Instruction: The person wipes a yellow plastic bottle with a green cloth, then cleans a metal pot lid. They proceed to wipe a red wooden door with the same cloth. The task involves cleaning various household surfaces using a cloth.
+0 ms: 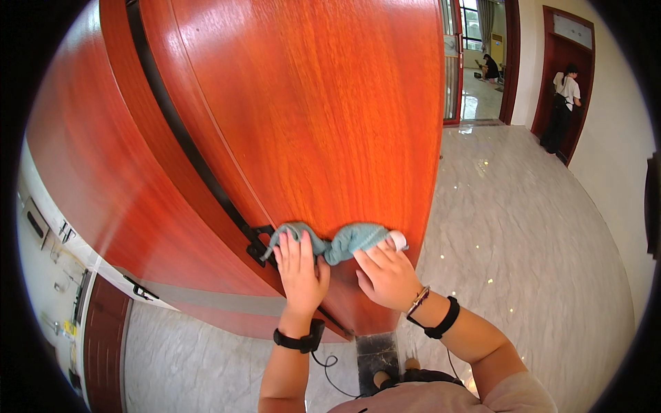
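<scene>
A teal cloth point(356, 241) lies bunched against the glossy red-brown wooden door point(310, 129), low on its face. My left hand point(299, 266) presses the cloth's left part to the wood, fingers extended and close together. Bent over the right part of the same cloth are the fingers of my right hand point(384, 271), near the door's right edge. A pale pink-white piece shows at that end; I cannot tell what it is. Just left of my left fingertips sits a black door handle point(256, 247), partly covered by the cloth.
A dark threshold strip point(377, 356) lies by my feet, and a thin black cable point(330, 369) hangs from my left wrist. Marbled floor tiles point(496, 232) stretch right. One person point(565, 98) stands at another door; another person point(488, 67) crouches in the far room. Dark red cabinets point(106, 330) stand at left.
</scene>
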Available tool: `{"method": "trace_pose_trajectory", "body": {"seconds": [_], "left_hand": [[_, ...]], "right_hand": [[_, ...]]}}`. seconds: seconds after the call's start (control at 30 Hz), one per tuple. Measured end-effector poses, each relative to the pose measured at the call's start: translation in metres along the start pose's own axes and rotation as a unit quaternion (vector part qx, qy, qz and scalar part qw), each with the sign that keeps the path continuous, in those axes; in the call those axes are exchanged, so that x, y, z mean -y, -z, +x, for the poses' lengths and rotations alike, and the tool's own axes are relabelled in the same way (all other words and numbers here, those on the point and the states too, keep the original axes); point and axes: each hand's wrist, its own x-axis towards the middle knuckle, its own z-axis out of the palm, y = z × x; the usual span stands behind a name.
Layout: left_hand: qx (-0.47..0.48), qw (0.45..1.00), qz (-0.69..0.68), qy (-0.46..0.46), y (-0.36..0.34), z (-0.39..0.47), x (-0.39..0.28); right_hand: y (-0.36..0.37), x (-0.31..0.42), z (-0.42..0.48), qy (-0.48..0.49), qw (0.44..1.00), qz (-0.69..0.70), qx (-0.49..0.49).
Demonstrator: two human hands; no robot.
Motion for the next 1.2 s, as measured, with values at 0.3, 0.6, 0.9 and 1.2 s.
{"method": "trace_pose_trajectory", "body": {"seconds": [0.3,0.6,0.9,1.2], "left_hand": [[0.016,0.998,-0.055,0.03,-0.002,-0.006,-0.017],[0.058,0.996,-0.014,0.067,-0.041,-0.062,-0.047],[-0.015,0.987,-0.088,0.132,-0.049,-0.008,-0.099],[-0.078,0.983,-0.015,0.167,-0.077,-0.03,-0.146]], "right_hand": [[-0.001,-0.013,0.01,-0.015,0.997,-0.025,-0.076],[-0.003,-0.043,-0.057,-0.01,0.999,0.054,0.005],[0.032,-0.09,-0.037,0.045,0.988,0.145,-0.024],[0.031,-0.13,-0.086,0.11,0.95,0.28,0.089]]}}
